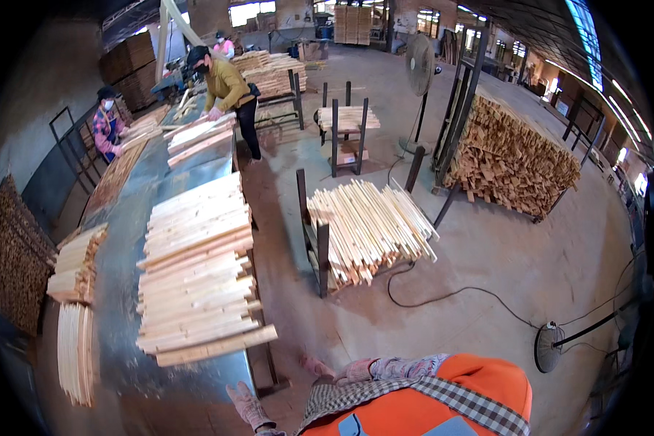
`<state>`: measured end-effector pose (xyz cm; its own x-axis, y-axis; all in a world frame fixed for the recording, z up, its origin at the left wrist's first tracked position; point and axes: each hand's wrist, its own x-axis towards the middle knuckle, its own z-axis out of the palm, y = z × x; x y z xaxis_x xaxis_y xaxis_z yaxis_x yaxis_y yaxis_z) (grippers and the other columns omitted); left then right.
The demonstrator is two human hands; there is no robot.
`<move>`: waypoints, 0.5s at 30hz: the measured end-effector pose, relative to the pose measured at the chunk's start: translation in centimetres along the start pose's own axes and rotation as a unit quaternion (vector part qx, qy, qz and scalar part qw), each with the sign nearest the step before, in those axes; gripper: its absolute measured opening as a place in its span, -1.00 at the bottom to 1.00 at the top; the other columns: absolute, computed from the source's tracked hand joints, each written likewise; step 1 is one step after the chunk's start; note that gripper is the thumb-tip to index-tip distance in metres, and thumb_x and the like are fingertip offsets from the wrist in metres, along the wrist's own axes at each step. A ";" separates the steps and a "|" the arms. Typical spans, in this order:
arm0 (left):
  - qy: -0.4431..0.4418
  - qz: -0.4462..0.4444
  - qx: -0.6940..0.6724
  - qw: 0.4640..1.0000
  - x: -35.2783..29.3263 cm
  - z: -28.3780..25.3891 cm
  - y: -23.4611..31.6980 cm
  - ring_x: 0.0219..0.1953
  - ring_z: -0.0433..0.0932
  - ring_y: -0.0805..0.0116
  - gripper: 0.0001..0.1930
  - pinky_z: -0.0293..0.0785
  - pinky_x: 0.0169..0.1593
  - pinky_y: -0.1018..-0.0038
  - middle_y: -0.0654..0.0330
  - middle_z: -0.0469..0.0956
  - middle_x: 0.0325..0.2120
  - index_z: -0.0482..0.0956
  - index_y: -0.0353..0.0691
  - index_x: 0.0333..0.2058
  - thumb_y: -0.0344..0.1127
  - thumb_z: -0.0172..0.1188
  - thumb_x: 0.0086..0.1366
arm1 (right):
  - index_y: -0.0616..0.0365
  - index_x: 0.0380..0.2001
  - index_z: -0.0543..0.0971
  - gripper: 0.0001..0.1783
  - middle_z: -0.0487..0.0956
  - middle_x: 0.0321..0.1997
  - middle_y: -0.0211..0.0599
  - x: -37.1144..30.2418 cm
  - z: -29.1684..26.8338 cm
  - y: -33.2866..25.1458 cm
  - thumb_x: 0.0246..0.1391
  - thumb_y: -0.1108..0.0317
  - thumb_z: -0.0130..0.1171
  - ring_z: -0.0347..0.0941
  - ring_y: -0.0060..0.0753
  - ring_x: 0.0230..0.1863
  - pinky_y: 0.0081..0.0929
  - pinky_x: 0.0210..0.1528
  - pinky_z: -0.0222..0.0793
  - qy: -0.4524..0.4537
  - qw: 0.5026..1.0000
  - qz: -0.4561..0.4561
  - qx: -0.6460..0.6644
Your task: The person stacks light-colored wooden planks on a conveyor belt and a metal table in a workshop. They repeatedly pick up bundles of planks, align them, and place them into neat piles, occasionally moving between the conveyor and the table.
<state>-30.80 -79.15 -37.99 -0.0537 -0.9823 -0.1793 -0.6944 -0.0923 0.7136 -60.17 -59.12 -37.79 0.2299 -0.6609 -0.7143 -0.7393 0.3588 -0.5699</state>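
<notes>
My left hand (248,405), in a pale patterned glove, is at the near corner of the long metal table (116,320). Its fingers are apart and nothing shows in them. My right hand (354,371), also gloved, hangs in front of my body beside the table; its fingers are too small and blurred to read. Just beyond my left hand, wooden strips (196,298) lie side by side in a broad layer on the table. The nearest wooden strip (218,345) sticks out past the table's right edge.
Stacked strips (76,349) stand along the table's left side. To the right, a metal rack (323,254) holds loose sticks (367,225). A black cable (479,289) crosses the floor to a round stand base (547,347). Two co-workers (229,87) (107,127) handle wood farther along.
</notes>
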 end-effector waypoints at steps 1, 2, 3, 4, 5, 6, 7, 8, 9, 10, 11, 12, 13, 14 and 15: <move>0.023 -0.031 0.035 0.999 2.8 1.0 0.4 0.37 0.29 -0.02 -0.29 0.26 0.35 0.11 -0.03 0.27 0.37 0.16 -0.17 0.44 0.14 -0.07 0.50 | -0.30 0.45 0.31 -0.24 0.50 0.35 -0.15 0.1 -2.5 0.3 0.29 -0.34 -0.11 0.41 0.02 0.35 -0.10 0.37 0.28 0.025 0.998 0.041 -0.034; 0.018 -0.072 0.099 0.992 5.7 2.0 1.1 0.41 0.23 -0.04 -0.27 0.22 0.37 0.04 -0.02 0.22 0.41 0.14 -0.13 0.46 0.19 -0.09 0.50 | -0.31 0.45 0.29 -0.26 0.50 0.35 -0.15 0.2 -4.9 0.8 0.31 -0.32 -0.12 0.40 -0.01 0.36 -0.10 0.36 0.28 0.050 0.994 0.068 -0.071; 0.031 -0.147 0.142 0.978 8.2 2.9 2.6 0.45 0.16 -0.07 -0.23 0.17 0.40 -0.04 0.01 0.16 0.44 0.10 -0.08 0.47 0.26 -0.11 0.48 | -0.32 0.46 0.28 -0.29 0.46 0.38 -0.16 0.2 -7.9 1.5 0.32 -0.26 -0.11 0.39 -0.02 0.37 -0.10 0.36 0.30 0.049 0.992 0.089 -0.074; 0.066 -0.216 0.183 0.957 10.4 3.6 3.2 0.48 0.08 -0.09 -0.19 0.11 0.42 -0.11 0.03 0.10 0.47 0.06 -0.04 0.49 0.33 -0.14 0.47 | -0.33 0.46 0.26 -0.31 0.42 0.42 -0.17 1.0 -10.1 2.3 0.33 -0.20 -0.11 0.38 -0.04 0.37 -0.09 0.35 0.31 0.046 0.992 0.092 -0.077; 0.052 -0.228 0.214 0.949 12.4 3.8 4.1 0.50 0.00 -0.17 -0.05 -0.01 0.46 -0.14 -0.12 0.07 0.47 -0.02 -0.11 0.51 0.45 -0.16 0.39 | -0.30 0.45 0.28 -0.33 0.41 0.43 -0.18 1.5 -12.0 3.0 0.33 -0.17 -0.10 0.37 -0.04 0.38 -0.10 0.37 0.29 0.066 0.994 0.060 -0.066; 0.042 -0.224 0.198 0.953 14.4 4.6 5.7 0.46 0.07 -0.15 -0.06 0.07 0.43 -0.11 -0.13 0.12 0.43 -0.01 -0.12 0.50 0.45 -0.16 0.40 | -0.28 0.43 0.30 -0.35 0.40 0.44 -0.19 2.2 -13.7 3.6 0.34 -0.15 -0.10 0.36 -0.05 0.39 -0.11 0.38 0.27 0.081 0.986 0.068 -0.132; 0.072 -0.217 0.192 0.954 16.1 5.1 7.1 0.42 0.14 -0.13 -0.07 0.14 0.40 -0.09 -0.13 0.17 0.40 0.01 -0.14 0.49 0.45 -0.17 0.41 | -0.22 0.40 0.35 -0.35 0.41 0.43 -0.20 2.8 -15.4 4.4 0.33 -0.16 -0.09 0.34 -0.05 0.39 -0.13 0.41 0.22 0.121 0.974 0.040 -0.187; 0.071 -0.218 0.176 0.957 17.0 5.1 7.9 0.39 0.21 -0.11 -0.08 0.21 0.37 -0.06 -0.13 0.23 0.36 0.02 -0.15 0.49 0.44 -0.17 0.42 | -0.21 0.39 0.37 -0.37 0.40 0.43 -0.20 3.2 -16.3 4.9 0.33 -0.15 -0.08 0.34 -0.05 0.40 -0.16 0.42 0.21 0.132 0.975 0.050 -0.172; 0.112 -0.230 0.092 0.962 17.6 5.1 8.5 0.32 0.30 -0.14 -0.10 0.30 0.32 -0.05 -0.24 0.27 0.30 0.02 -0.25 0.47 0.32 -0.01 0.43 | -0.20 0.38 0.39 -0.38 0.39 0.44 -0.20 3.8 -17.2 5.2 0.34 -0.13 -0.07 0.33 -0.05 0.41 -0.19 0.42 0.20 0.163 0.981 0.058 -0.084; 0.114 -0.214 -0.057 0.969 17.8 5.1 9.0 0.31 0.33 -0.14 -0.12 0.30 0.32 -0.02 -0.25 0.28 0.30 0.02 -0.28 0.46 0.22 0.05 0.44 | -0.19 0.36 0.40 -0.39 0.38 0.45 -0.20 4.2 -18.0 5.3 0.34 -0.12 -0.07 0.32 -0.06 0.41 -0.21 0.43 0.19 0.208 0.976 0.042 -0.048; 0.119 -0.180 -0.214 0.953 17.9 4.9 9.2 0.29 0.35 -0.14 -0.15 0.31 0.33 0.01 -0.26 0.29 0.29 0.01 -0.30 0.46 0.12 0.11 0.44 | -0.25 0.39 0.37 -0.42 0.33 0.49 -0.24 4.6 -18.8 5.0 0.36 -0.05 -0.06 0.34 -0.10 0.41 -0.26 0.39 0.27 0.210 0.973 0.035 -0.089; 0.163 -0.172 -0.306 0.922 17.5 4.8 9.2 0.27 0.37 -0.14 -0.18 0.31 0.33 0.05 -0.27 0.30 0.29 0.02 -0.33 0.45 0.01 0.16 0.43 | -0.31 0.41 0.34 -0.43 0.28 0.53 -0.27 5.0 -19.5 4.3 0.38 0.01 -0.05 0.36 -0.15 0.40 -0.30 0.34 0.34 0.185 0.972 0.038 -0.139; 0.201 -0.137 -0.316 0.917 17.0 4.4 9.0 0.26 0.39 -0.14 -0.20 0.31 0.34 0.09 -0.28 0.31 0.29 0.03 -0.37 0.44 -0.10 0.20 0.43 | -0.27 0.37 0.40 -0.45 0.36 0.47 -0.25 5.0 -20.4 3.7 0.38 -0.05 -0.03 0.38 -0.16 0.39 -0.32 0.33 0.34 0.193 0.978 0.044 -0.067; 0.286 -0.121 -0.253 0.916 16.5 4.5 8.8 0.25 0.41 -0.14 -0.23 0.31 0.35 0.14 -0.29 0.31 0.29 0.05 -0.41 0.43 -0.23 0.24 0.41 | -0.22 0.33 0.46 -0.46 0.44 0.41 -0.23 4.9 -21.5 2.9 0.39 -0.11 -0.01 0.39 -0.17 0.37 -0.33 0.31 0.35 0.204 0.978 0.036 0.003; 0.262 -0.111 -0.218 0.934 15.9 4.1 8.7 0.27 0.39 -0.11 -0.25 0.31 0.35 0.16 -0.29 0.29 0.31 0.05 -0.42 0.42 -0.25 0.22 0.42 | -0.14 0.29 0.50 -0.47 0.51 0.31 -0.18 5.2 -22.9 1.9 0.37 -0.08 0.02 0.44 -0.06 0.30 -0.24 0.31 0.35 0.218 0.976 -0.020 0.012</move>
<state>-40.62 -94.93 -37.42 0.4943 -0.8655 -0.0806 -0.2831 -0.2480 0.9265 -74.84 -76.93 -33.25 -0.0357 -0.8904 -0.4539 -0.7183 0.3386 -0.6078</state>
